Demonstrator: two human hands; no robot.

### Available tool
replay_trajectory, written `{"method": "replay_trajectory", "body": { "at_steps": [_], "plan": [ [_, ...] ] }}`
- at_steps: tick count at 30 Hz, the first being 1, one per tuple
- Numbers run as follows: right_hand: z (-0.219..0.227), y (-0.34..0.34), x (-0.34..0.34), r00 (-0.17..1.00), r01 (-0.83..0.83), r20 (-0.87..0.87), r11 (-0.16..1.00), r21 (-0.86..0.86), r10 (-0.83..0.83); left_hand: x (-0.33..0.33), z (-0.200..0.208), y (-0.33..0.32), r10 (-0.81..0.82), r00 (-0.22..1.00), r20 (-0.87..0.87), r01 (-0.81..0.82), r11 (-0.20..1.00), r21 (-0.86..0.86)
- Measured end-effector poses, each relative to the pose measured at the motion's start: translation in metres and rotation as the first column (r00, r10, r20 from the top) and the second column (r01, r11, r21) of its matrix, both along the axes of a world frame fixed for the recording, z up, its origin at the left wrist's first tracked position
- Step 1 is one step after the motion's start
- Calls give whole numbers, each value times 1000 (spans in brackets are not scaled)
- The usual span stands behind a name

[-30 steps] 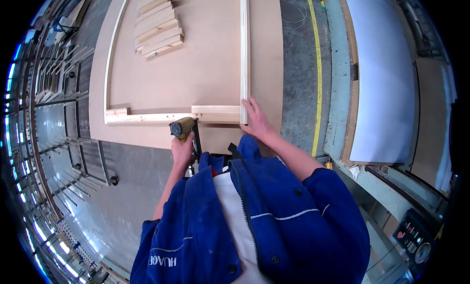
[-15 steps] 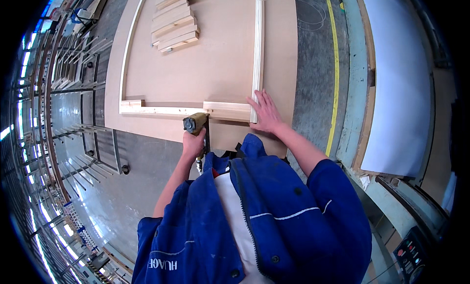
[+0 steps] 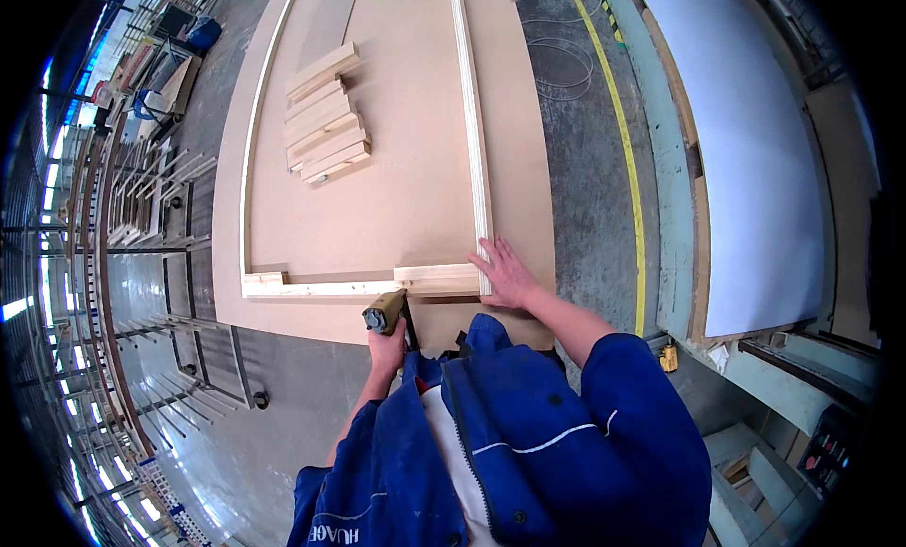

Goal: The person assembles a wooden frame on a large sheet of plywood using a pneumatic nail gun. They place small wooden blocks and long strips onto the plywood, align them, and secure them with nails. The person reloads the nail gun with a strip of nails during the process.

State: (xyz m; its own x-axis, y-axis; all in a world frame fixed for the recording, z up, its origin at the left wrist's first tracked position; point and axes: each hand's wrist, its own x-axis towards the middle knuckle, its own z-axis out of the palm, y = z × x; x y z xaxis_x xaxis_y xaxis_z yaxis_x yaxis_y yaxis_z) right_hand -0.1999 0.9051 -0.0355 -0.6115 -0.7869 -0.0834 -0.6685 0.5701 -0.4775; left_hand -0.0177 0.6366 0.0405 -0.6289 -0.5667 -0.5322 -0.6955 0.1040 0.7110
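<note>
My left hand (image 3: 385,349) is closed around the grip of a yellow-and-black nail gun (image 3: 383,312), whose black nose end reaches the near rail (image 3: 344,289) of a wooden frame. A short pale wood block (image 3: 436,280) lies against that rail at its right part. My right hand (image 3: 511,275) grips the near end of the long right-hand wooden strip (image 3: 472,132), fingers over its top and thumb low by the corner. Another small block (image 3: 271,278) sits in the left corner. The frame rests on a large flat brown board (image 3: 406,198).
Several short wood pieces (image 3: 326,122) lie in a row inside the frame. Metal racks (image 3: 203,358) stand to the left. At the right, a pale green bench (image 3: 672,226) carries a white sheet (image 3: 755,169). A yellow tool (image 3: 668,358) sits by its near edge. A cable (image 3: 566,70) coils on the floor.
The view has tilted up, so the board and frame appear lower and more of the far end shows. Both hands keep their places at the frame's near rail and right corner.
</note>
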Motion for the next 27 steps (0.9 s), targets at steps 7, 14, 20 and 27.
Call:
{"method": "replay_trajectory", "body": {
  "at_steps": [7, 14, 20, 27],
  "plan": [
    [0, -3, 7, 998, 56, 27, 993, -108, -53, 11, -15, -2, 24, 999, -23, -24, 1000, -11],
    [-2, -1, 7, 999, 36, -2, 998, -55, -36, 11, -17, 6, -90, 996, 1, 88, 981, -175],
    [-2, -1, 7, 998, 57, 14, 994, -95, -56, -23, 28, 74, -370, 926, -79, 351, 918, -182],
    [0, 1, 6, 998, 47, 35, 993, -106, -43, -41, 16, 114, -408, 912, -48, 396, 905, -157]
  ]
}}
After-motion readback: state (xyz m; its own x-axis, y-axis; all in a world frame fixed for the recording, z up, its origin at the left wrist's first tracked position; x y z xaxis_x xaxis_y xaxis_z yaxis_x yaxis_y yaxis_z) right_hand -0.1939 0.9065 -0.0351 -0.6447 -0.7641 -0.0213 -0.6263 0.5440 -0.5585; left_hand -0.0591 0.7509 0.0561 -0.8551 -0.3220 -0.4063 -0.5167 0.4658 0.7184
